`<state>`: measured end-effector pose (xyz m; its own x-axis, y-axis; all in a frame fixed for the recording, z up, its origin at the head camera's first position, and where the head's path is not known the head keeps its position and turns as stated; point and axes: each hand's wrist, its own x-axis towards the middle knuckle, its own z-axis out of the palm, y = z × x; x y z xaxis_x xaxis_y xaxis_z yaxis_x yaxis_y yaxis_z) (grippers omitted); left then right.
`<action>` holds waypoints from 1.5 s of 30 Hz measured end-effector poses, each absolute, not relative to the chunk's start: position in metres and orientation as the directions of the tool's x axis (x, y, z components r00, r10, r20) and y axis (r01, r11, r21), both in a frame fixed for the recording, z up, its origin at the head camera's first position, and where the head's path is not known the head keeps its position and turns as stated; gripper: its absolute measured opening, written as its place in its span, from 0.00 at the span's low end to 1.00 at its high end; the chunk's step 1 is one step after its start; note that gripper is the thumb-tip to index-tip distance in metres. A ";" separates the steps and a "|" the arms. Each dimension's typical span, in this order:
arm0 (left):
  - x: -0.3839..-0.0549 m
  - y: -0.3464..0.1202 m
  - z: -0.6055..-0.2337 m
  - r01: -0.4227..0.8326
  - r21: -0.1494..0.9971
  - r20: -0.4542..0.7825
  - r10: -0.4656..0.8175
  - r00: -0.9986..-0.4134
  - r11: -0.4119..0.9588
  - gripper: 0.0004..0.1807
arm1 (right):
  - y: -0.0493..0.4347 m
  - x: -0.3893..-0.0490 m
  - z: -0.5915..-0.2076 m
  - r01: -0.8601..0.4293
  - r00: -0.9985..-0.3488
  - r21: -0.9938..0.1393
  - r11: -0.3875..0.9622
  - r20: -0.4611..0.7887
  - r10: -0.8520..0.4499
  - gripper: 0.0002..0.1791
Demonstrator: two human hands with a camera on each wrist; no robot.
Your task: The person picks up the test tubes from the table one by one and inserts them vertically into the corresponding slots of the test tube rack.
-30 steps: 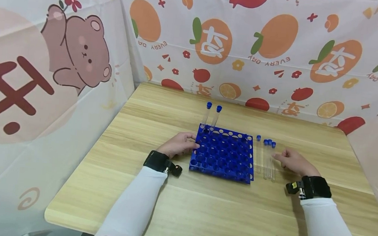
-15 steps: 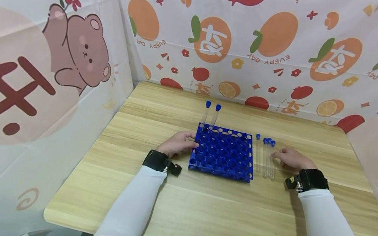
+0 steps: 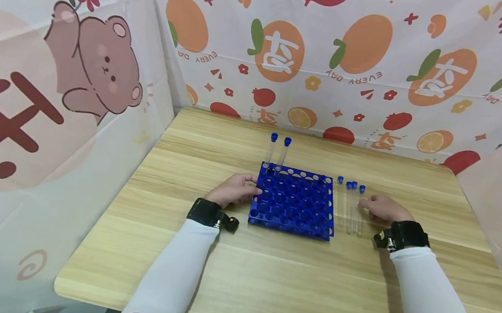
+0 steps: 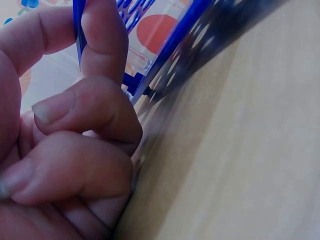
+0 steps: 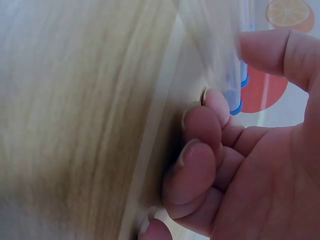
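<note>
Glass-clear tube bodies nearly vanish against the wooden table (image 3: 285, 282), and in the right wrist view blur hides where fingertips meet the outermost tube (image 3: 360, 212); whether the right hand (image 3: 384, 208), fingers curled beside it, actually grips it cannot be told. The left hand (image 3: 232, 190) pinches the left edge of a blue rack (image 3: 292, 202) at mid-table, covering part of that side. Two blue-capped tubes (image 3: 283, 156) stand tilted at the rack's far-left corner; three more tubes (image 3: 343, 203) lie between rack and outermost tube. White sleeves (image 3: 171, 273) run off-frame below; fruit-printed cloth (image 3: 322, 93) hangs behind.
</note>
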<state>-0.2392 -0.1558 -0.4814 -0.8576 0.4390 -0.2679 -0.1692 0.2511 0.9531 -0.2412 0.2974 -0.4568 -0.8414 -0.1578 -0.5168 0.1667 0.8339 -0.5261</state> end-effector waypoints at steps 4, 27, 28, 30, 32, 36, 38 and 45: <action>-0.240 -0.157 -0.481 -0.165 0.952 -0.266 0.431 -0.862 0.259 0.16 | 0.295 -0.243 -0.459 0.174 -0.852 -0.516 0.839 -0.507 -0.135 0.21; -0.241 -0.153 -0.479 -0.174 0.950 -0.275 0.428 -0.861 0.260 0.16 | 0.291 -0.237 -0.459 0.173 -0.872 -0.437 0.883 -0.484 -0.070 0.34; -0.242 -0.153 -0.479 -0.173 0.950 -0.275 0.428 -0.861 0.261 0.16 | 0.291 -0.237 -0.460 0.171 -0.873 -0.432 0.885 -0.482 -0.066 0.34; -0.242 -0.153 -0.479 -0.172 0.949 -0.275 0.428 -0.861 0.263 0.16 | 0.291 -0.238 -0.461 0.178 -0.873 -0.429 0.886 -0.484 -0.059 0.34; -0.241 -0.154 -0.479 -0.172 0.949 -0.275 0.426 -0.862 0.265 0.16 | 0.292 -0.239 -0.462 0.181 -0.874 -0.429 0.885 -0.483 -0.056 0.32; -0.240 -0.154 -0.478 -0.170 0.948 -0.275 0.420 -0.865 0.270 0.16 | 0.291 -0.239 -0.461 0.167 -0.877 -0.421 0.891 -0.476 -0.061 0.31; -0.239 -0.154 -0.478 -0.171 0.947 -0.276 0.418 -0.866 0.272 0.16 | 0.290 -0.239 -0.460 0.161 -0.879 -0.417 0.895 -0.473 -0.062 0.31; -0.239 -0.155 -0.480 -0.175 0.946 -0.282 0.422 -0.862 0.274 0.17 | 0.287 -0.236 -0.456 0.181 -0.873 -0.415 0.892 -0.485 -0.049 0.31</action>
<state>-0.2392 -0.1550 -0.4798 -0.8619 0.4216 -0.2819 -0.1750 0.2744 0.9456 -0.2363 0.2870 -0.4564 -0.8733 -0.0487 -0.4848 0.1806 0.8917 -0.4150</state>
